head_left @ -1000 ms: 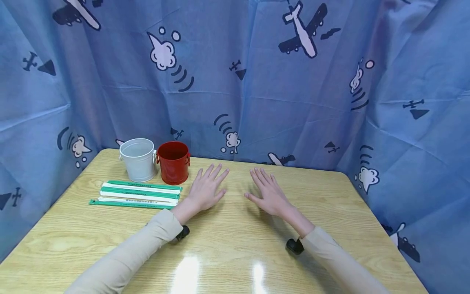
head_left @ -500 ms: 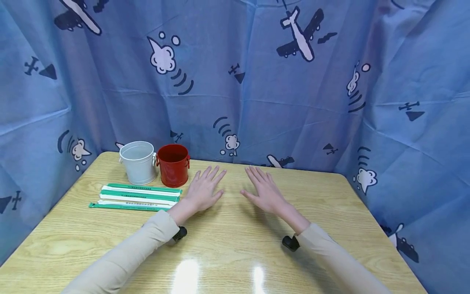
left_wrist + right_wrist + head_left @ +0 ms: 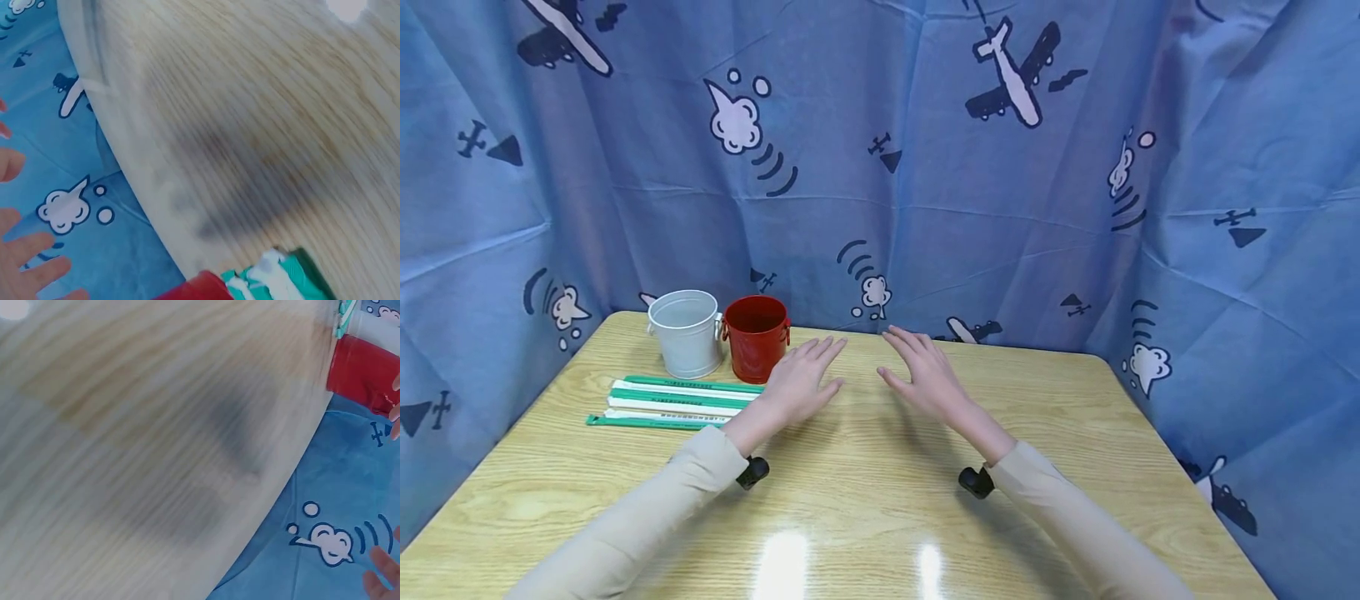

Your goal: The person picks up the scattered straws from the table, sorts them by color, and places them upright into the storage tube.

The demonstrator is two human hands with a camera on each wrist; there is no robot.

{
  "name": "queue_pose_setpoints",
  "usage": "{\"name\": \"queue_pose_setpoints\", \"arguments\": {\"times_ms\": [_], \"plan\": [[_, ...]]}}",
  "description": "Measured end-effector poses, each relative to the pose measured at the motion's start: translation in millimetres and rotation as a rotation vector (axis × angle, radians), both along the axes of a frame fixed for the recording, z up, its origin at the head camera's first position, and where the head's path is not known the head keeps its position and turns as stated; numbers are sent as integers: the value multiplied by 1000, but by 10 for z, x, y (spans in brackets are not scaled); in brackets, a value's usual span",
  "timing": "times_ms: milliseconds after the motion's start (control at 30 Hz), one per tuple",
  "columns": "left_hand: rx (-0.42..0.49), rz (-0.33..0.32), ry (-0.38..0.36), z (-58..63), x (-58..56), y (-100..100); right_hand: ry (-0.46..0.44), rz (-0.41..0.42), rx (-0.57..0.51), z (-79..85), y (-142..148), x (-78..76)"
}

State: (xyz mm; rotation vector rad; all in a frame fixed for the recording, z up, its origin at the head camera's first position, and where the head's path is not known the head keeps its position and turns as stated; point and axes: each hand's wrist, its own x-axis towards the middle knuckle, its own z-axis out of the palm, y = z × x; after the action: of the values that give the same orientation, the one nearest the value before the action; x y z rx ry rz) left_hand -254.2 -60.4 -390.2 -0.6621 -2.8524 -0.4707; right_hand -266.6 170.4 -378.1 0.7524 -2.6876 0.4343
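Note:
In the head view my left hand (image 3: 797,383) hovers palm down, fingers straight, just right of the red bucket (image 3: 757,342). It hides the right ends of several long, slim green and white wrapped packets (image 3: 677,404) lying side by side. Whether it touches them cannot be seen, though its shadow falls on the table. My right hand (image 3: 925,375) is held over the table's middle, fingers extended and thumb apart, holding nothing. A white bucket (image 3: 687,337) stands left of the red one. The left wrist view catches fingers (image 3: 28,262) at its left edge.
The wooden table (image 3: 1037,433) runs back to a blue curtain (image 3: 820,150) printed with planes and clouds. Black wrist cameras (image 3: 752,472) hang beneath both sleeves. Glare spots show near the table's front.
Both hands have shifted left and their fingers now point less flat, with the left hand covering more of the packets. The buckets and packets stay in place; the view tilts slightly.

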Motion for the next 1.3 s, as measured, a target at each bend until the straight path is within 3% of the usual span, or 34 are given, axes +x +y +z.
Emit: {"name": "queue_pose_setpoints", "arguments": {"times_ms": [333,567,700,967,1300], "plan": [[55,34,87,130,71,-198,153,78,-98,106,-274,-87],[137,24,216,206,97,-367,166,117,-163,175,-490,-117],[176,24,242,263,105,-457,178,129,-189,201,-607,-115],[308,80,158,369,110,-643,124,135,-238,274,-859,-112],[457,117,116,337,136,-901,73,156,-316,282,-1182,-100]]}}
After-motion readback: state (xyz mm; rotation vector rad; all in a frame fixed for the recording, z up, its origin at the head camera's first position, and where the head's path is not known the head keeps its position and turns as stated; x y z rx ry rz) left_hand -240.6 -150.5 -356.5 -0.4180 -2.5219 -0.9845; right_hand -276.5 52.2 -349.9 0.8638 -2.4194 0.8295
